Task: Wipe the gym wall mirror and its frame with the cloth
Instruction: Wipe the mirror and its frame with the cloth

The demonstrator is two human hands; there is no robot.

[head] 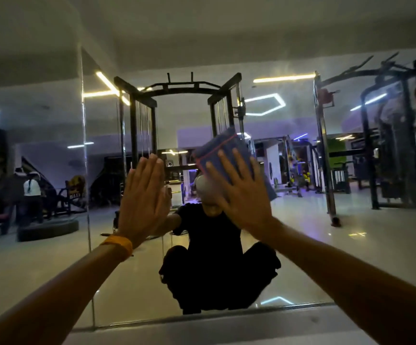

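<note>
The wall mirror (301,245) fills most of the view and reflects the gym and my crouching figure in black. My right hand (237,192) lies flat with spread fingers on a blue cloth with a red line (224,149), pressing it against the glass at centre. My left hand (143,195), an orange band on its wrist, rests flat on the glass to the left of the cloth, fingers straight and together. The mirror's lower frame edge (227,313) runs along the bottom.
A vertical seam (85,150) between mirror panels runs left of my left hand. A pale ledge (227,329) lies below the glass. Reflected in the mirror are a black cable rack, weight machines, a tyre and people at the far left.
</note>
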